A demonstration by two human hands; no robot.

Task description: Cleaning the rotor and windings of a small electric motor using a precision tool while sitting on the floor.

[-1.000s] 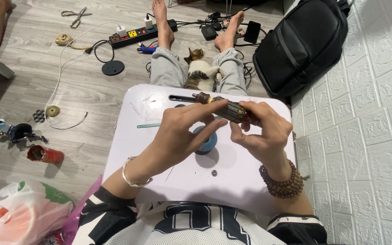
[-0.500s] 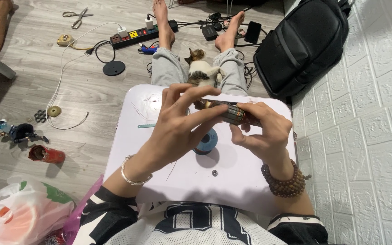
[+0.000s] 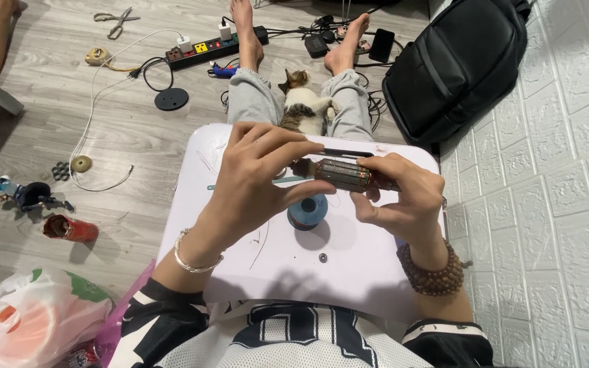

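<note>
Left hand (image 3: 253,184) has shifted along the motor armature (image 3: 343,174), right hand (image 3: 403,197) gripping.

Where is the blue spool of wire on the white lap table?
The blue spool sits near the middle of the white lap table, just below the motor rotor held between the left hand and right hand.

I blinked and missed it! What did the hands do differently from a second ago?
The left hand lifted its fingers, which had lain over the brown cylinder, and then brought the fingertips back down onto the cylinder's left end. The right hand kept holding the cylinder's other end above the white tray. The blue spool and the cat stayed put.
</note>
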